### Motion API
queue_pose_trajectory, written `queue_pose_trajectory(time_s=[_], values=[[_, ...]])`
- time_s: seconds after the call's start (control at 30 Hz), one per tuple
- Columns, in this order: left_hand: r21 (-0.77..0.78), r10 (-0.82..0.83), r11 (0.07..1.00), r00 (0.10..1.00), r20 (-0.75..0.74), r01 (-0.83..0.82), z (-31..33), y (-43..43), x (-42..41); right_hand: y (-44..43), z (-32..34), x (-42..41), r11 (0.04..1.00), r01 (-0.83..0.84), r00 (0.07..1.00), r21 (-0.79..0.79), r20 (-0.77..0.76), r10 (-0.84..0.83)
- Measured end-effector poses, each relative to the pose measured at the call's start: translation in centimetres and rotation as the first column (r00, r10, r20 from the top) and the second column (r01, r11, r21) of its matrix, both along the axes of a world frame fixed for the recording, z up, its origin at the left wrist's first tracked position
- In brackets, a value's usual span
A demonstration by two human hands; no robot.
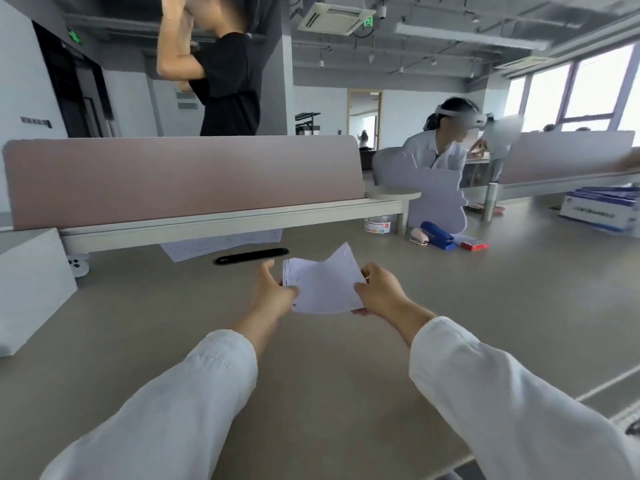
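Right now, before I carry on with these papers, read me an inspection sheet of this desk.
Surface: grey desk, smooth and flat.
Job's things: paper stack, held above the desk, one top corner bent up.
Clutter: blue stapler, pink stapler, red box, clear tub, black bar, loose sheets under the shelf.
Grips: left hand pinches the stack's left edge; right hand holds its right edge.
Cables: nothing seen on the desk.
Surroundings: pink partition, white box at left, standing person and seated person beyond.
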State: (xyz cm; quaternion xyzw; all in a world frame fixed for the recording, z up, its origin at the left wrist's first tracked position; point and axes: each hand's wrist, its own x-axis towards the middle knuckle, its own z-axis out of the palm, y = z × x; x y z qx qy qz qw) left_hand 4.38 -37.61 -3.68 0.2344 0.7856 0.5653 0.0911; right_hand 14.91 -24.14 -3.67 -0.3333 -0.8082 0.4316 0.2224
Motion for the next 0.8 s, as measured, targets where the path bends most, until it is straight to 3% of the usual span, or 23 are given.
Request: queue_pose_trajectory(time_s=[0.2,0.47,0.63,0.8], values=[[-0.095,-0.402,0.915,0.905,-0.141,0.391,1.1,11.1,9.5,7.2,1.2,14.4,0.956,0.286,0.956,0.066,-0.096,-0.279],[-0.258,-0.765,0.644,0.606,-0.219,0.720,-0.3,23.6,30.0,12.7,-2.1,36.9,0.739,0.673,0.732,-0.020,-0.118,-0.670],[-0.288,-0.902,0.420,0.431,-0.028,0.861,-5.4,28.0,42.7,12.6,-6.9,49.2,0.551,0.826,0.554,-0.119,-0.006,-0.832],[-0.386,-0.912,0.229,0.336,0.236,0.894,-13.1,29.4,51.0,12.3,-14.6,56.7,0.368,0.885,0.430,-0.286,0.194,-0.882]])
